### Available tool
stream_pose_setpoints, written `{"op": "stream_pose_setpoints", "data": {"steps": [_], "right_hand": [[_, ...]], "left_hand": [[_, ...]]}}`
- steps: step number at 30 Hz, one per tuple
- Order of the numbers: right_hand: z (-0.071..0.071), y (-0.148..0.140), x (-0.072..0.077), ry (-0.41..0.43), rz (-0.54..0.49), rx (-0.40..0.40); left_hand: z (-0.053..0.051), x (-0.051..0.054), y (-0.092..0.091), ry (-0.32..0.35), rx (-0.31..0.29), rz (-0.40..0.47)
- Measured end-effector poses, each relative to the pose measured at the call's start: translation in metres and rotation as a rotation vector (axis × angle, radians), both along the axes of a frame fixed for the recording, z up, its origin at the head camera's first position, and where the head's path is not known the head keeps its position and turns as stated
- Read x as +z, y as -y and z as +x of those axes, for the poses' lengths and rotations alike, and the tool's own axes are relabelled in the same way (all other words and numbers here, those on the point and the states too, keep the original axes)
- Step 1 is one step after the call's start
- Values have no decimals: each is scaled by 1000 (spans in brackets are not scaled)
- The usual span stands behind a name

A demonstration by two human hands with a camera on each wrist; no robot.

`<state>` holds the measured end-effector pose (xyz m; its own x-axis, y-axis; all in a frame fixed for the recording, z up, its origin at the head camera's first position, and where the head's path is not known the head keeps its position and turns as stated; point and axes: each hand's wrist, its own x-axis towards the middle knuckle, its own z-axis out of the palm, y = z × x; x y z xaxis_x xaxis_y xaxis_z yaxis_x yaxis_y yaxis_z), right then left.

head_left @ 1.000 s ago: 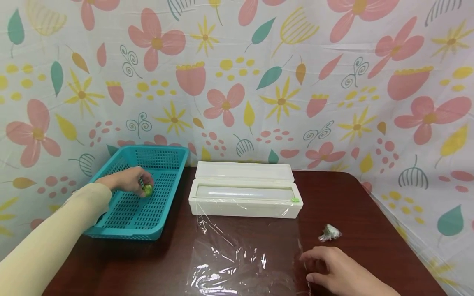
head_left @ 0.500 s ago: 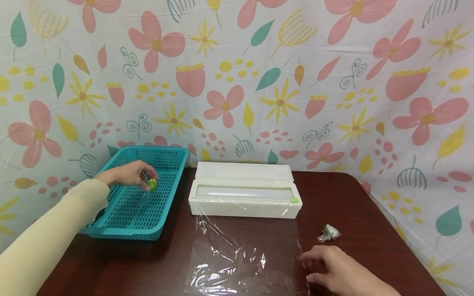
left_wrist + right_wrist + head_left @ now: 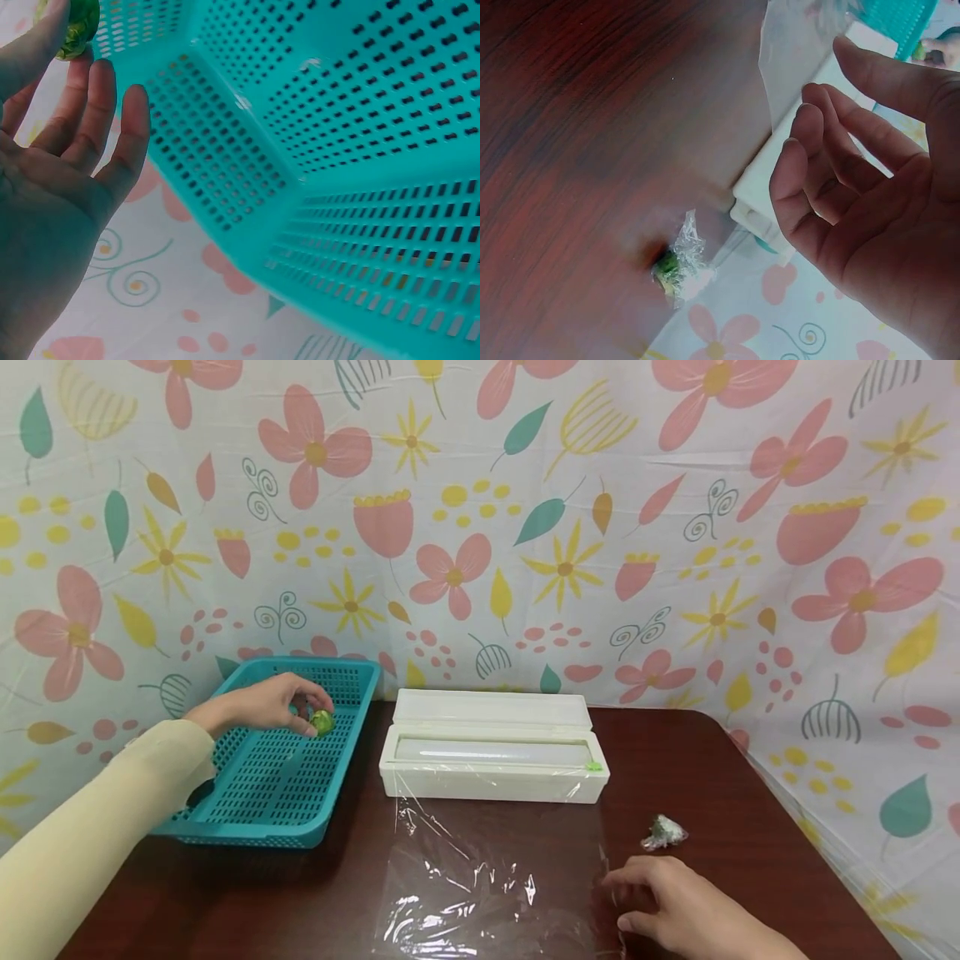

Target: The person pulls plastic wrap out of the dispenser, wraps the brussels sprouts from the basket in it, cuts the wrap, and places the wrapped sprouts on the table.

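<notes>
My left hand (image 3: 281,702) pinches a small, leafy green Brussels sprout (image 3: 322,723) between thumb and fingers, above the teal basket. The left wrist view shows the sprout (image 3: 79,28) only partly, at the top left corner. My right hand (image 3: 671,902) hovers or rests at the right edge of the clear plastic wrap (image 3: 465,877); its fingers are loosely bent and hold nothing. That wrap stretches toward me from a white dispenser box (image 3: 495,783) with its lid up. Beyond my right hand lies a bundle (image 3: 663,832) of crumpled wrap with something green inside.
The teal perforated basket (image 3: 322,827) stands at the left of the dark wooden table (image 3: 675,760). A flower-patterned cloth (image 3: 465,485) hangs behind the table. A green slider (image 3: 593,767) sits at the right end of the dispenser.
My left hand has lifted the sprout and carried it right, toward the basket's right rim. The right hand has stayed nearly still.
</notes>
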<state>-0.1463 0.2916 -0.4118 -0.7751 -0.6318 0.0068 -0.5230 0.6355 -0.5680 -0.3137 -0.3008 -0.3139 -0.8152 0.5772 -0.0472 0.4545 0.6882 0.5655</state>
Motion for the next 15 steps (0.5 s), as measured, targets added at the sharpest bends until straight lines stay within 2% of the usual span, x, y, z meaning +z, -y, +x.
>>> {"op": "stream_pose_setpoints", "data": {"steps": [8, 15], "right_hand": [[1, -1, -1, -3, 14, 1], [0, 2, 1, 58, 11, -18]], "left_hand": [[13, 17, -9, -14, -17, 34], [23, 31, -23, -77, -36, -11]]}}
